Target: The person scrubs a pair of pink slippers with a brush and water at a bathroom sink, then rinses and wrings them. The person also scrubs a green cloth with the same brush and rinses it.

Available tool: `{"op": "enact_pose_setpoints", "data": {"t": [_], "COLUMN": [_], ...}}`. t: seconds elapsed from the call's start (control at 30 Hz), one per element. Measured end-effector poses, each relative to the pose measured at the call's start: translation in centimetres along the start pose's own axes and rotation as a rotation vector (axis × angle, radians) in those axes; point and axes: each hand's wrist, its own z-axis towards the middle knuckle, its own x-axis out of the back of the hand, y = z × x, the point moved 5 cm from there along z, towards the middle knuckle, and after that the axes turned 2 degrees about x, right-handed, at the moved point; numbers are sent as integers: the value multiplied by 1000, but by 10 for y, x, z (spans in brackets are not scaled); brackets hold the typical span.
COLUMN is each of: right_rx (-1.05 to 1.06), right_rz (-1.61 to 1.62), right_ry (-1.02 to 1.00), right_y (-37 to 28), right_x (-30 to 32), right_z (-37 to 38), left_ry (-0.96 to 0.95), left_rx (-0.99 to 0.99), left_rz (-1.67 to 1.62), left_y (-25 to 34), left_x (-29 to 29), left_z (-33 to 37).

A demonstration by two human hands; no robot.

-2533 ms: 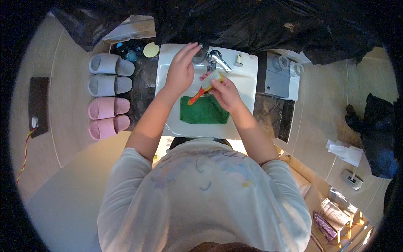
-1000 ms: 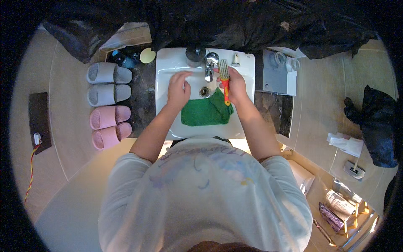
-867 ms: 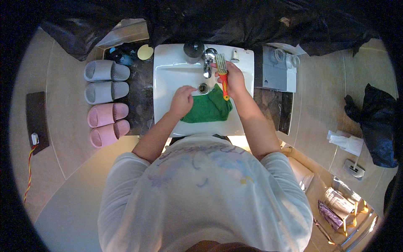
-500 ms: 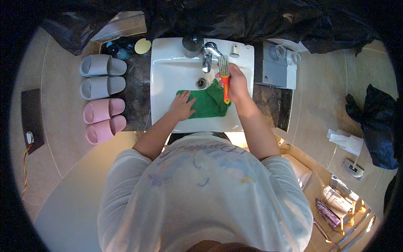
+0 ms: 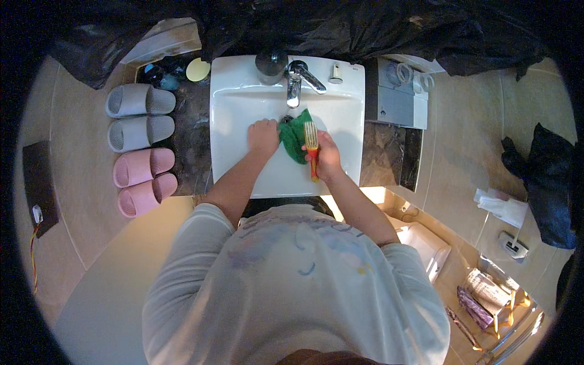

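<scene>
A green cloth [image 5: 293, 141] lies bunched in the white sink [image 5: 234, 164], just below the drain, which it partly covers. My left hand [image 5: 263, 136] rests at the cloth's left edge with its fingers curled in, and the thumb side meets the fabric; the fingertips are hidden. In my right hand [image 5: 329, 157] is a scrub brush with pale bristles [image 5: 311, 132] and a red and yellow handle. The bristles face up, over the cloth's right side. Behind the cloth stands the chrome faucet [image 5: 294, 91], apart from both hands.
A dark round container [image 5: 271, 66] and a small white holder [image 5: 336, 73] stand on the sink's back ledge. Grey slippers [image 5: 131, 134] and pink slippers [image 5: 135, 167] sit to the left. A grey box [image 5: 396, 97] is on the right counter. Black plastic sheeting [image 5: 340, 27] hangs behind.
The cloth has gone from spread out to bunched and narrower. My left hand has closed from flat fingers and moved slightly up. My right hand, with the brush, has come down and left.
</scene>
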Motion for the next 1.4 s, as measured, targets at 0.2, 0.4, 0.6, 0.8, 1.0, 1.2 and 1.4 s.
{"op": "enact_pose_setpoints", "data": {"t": [0.2,0.4,0.6,0.8,1.0,1.2,1.4], "right_rx": [-138,-137,-174,-150,-184,-156,-177], "right_rz": [79,146,136,229,103,138,117], "right_ry": [133,50,1,-18,-40,-100,-82], "right_y": [27,13,2,-4,-8,-3,1], "right_x": [15,19,6,10,12,16,13], "right_z": [10,30,21,20,15,12,16], "left_ry": [346,263,40,251,173,364,396], "left_rx": [254,476,476,-204,-175,371,-83], "left_rz": [-844,-1747,-1624,-40,-187,-995,-561], "left_y": [-27,-35,-21,24,9,-32,-3], "left_x": [-61,-41,-9,4,-24,-30,-10], "left_z": [33,37,35,19,36,45,35]}}
